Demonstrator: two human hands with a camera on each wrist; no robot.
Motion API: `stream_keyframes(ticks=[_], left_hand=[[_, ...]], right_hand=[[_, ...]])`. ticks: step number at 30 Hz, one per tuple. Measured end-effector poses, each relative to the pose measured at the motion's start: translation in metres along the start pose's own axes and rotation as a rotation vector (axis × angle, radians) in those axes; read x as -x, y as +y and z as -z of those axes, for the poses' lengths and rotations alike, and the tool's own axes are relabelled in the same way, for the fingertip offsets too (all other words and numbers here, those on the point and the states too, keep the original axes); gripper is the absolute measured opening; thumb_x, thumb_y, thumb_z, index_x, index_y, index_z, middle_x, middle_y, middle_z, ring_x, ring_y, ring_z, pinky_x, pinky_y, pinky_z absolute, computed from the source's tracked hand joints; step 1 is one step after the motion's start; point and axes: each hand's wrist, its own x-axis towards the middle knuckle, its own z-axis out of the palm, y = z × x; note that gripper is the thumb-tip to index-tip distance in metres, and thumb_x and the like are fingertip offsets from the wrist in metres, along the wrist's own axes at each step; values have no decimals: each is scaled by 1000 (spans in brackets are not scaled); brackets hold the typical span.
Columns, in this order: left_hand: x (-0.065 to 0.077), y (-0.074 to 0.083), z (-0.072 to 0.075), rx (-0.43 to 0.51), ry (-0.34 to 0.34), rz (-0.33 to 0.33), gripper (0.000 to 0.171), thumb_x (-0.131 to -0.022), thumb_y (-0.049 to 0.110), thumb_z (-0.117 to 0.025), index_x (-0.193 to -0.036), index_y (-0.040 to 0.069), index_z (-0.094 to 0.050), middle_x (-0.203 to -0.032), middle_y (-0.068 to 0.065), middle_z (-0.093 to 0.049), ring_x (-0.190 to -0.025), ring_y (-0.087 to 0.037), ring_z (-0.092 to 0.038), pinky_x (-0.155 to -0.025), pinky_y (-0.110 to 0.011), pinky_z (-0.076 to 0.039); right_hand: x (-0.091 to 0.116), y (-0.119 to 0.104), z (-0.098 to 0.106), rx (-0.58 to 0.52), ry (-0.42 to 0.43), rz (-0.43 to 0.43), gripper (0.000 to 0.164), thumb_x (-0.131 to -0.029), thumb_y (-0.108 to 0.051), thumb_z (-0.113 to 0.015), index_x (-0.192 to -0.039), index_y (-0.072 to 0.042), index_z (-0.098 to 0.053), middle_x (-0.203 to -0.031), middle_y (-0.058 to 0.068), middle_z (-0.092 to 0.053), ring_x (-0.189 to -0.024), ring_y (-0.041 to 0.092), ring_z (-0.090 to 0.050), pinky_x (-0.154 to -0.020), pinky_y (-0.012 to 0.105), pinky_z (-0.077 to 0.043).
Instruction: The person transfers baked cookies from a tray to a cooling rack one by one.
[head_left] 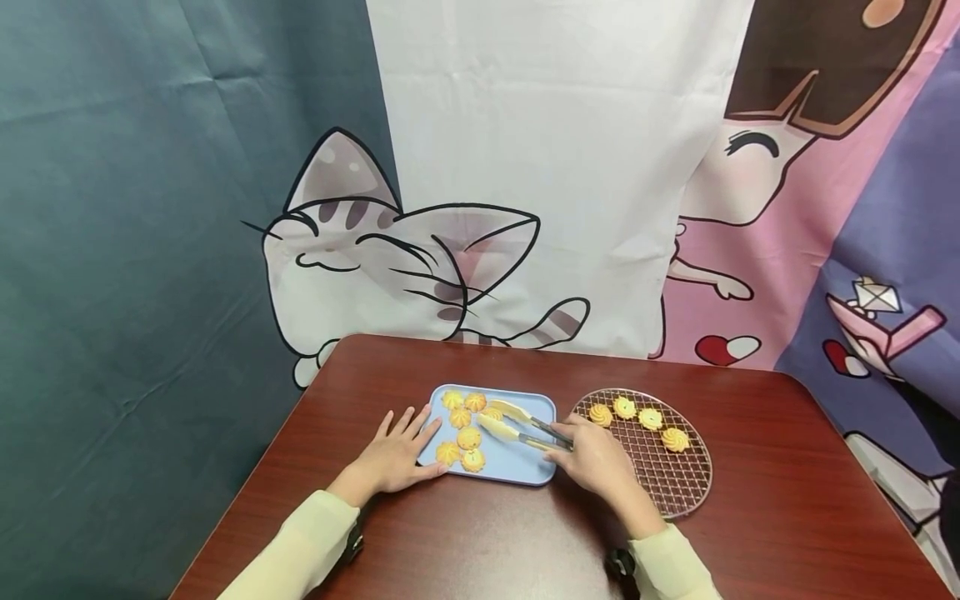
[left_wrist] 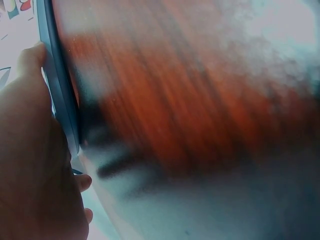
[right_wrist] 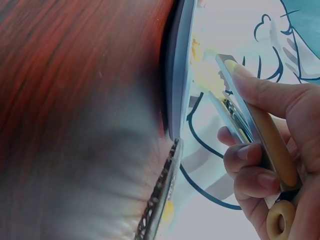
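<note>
A blue tray (head_left: 517,475) lies on the table with several piped yellow cookies (head_left: 468,438) on its left half. My left hand (head_left: 397,454) is spread at the tray's left edge, fingers straight, thumb along the near left corner. In my right hand (head_left: 596,458) I grip a pair of tongs (right_wrist: 272,140), fingers wrapped round the handles. The pale yellow tong tips (head_left: 498,427) are spread on either side of one cookie (head_left: 492,413) near the tray's middle. In the left wrist view the left hand (left_wrist: 40,135) rests along the tray's side (left_wrist: 60,75).
Right of the tray, a round wire cooling rack (head_left: 675,483) carries several cookies (head_left: 650,418) along its far part, partly behind my right hand. The brown wooden table (head_left: 480,542) ends at a cartoon-printed cloth (head_left: 540,167).
</note>
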Motion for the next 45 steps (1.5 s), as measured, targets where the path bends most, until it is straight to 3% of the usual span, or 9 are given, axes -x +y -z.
stream_keyframes(ticks=[16,25,33,39,45], left_hand=[[3,1,0,25,-2,7,88,-93,77,-42,-161,22,-30,-169,-5,-18,-154,-37,-18,-121,-62,-10],[3,1,0,38,12,5,89,-93,77,-42,-161,21,-30,-169,-6,-19,-154,-37,-18,-121,-62,-9],[2,0,0,41,18,-1,89,-93,77,-42,-161,21,-30,-169,-7,-19,-154,-38,-17,-121,-63,-9],[3,-1,-1,51,20,-10,87,-94,74,-44,-161,20,-30,-169,-8,-19,-154,-38,-18,-120,-63,-8],[3,0,0,44,10,-6,88,-94,75,-44,-161,20,-30,-169,-7,-18,-154,-38,-18,-120,-63,-8]], right_hand=[[12,4,16,-5,-4,-52,53,-75,-35,-89,-122,-14,-76,-94,-2,-66,-71,12,-56,-61,35,-50],[23,11,27,36,37,-63,52,-77,-36,-88,-123,-14,-75,-120,10,-70,-99,34,-70,-81,52,-56],[33,20,39,42,52,-62,53,-76,-33,-89,-122,-11,-75,-111,4,-70,-95,31,-70,-79,50,-56],[41,28,46,54,77,-67,54,-76,-34,-89,-122,-8,-75,-116,11,-71,-100,36,-69,-81,53,-56],[50,33,54,69,110,-49,51,-77,-30,-89,-121,-7,-75,-105,8,-70,-88,31,-69,-74,50,-56]])
